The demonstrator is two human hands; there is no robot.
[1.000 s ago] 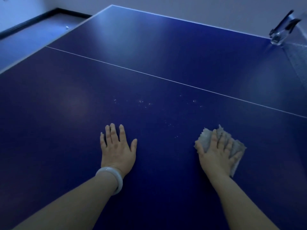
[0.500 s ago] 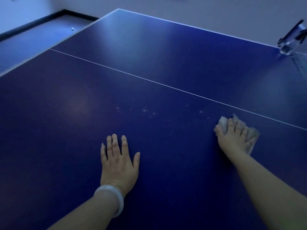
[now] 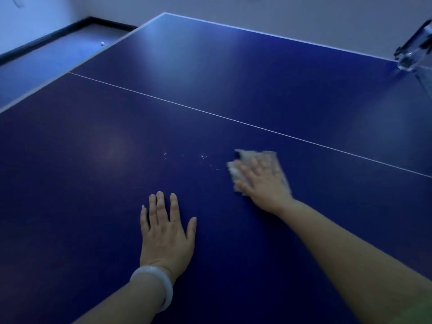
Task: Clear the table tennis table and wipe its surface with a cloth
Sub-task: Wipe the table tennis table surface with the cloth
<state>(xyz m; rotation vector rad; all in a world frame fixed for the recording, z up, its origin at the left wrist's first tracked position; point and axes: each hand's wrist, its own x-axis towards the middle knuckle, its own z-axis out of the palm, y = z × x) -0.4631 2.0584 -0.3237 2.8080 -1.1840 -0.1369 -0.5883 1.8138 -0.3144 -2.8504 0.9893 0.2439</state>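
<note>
Item: cloth point(image 3: 253, 160). Pale, crumpled, pressed flat to the table point(image 3: 233, 78) under the right hand point(image 3: 264, 181), on the near side of the white line point(image 3: 210, 112). Since half a second ago it has been carried leftward from a spot close to the line, and a second ago it was nearer the body and further right; a sweeping stroke is therefore judged to be under way. Its outline is blurred by motion.

Specks point(image 3: 203, 157): a scatter of small bright marks, just left of the cloth's leading edge. Those formerly lying further right are no longer seen; they are either covered or wiped, which cannot be told. The rest are judged next in the stroke's path.

Right hand: laid palm-down over the cloth, fingers spread and slightly bent, pinning rather than fisting it; the forearm is stretched forward and inward from the lower right.

Left hand point(image 3: 166, 232): empty, open, flat on the table, fingers together and pointing away, thumb out; taken as a brace. A pale bangle point(image 3: 155, 286) is worn at the wrist. Its place has been kept through all three pictures.

Table: dark blue, nothing loose seen on the visible half; clearing is judged done, wiping in progress. A net clamp point(image 3: 413, 52) is fixed at the far right edge.

Floor point(image 3: 58, 57): a small ball point(image 3: 102, 43) lies beside the table.
</note>
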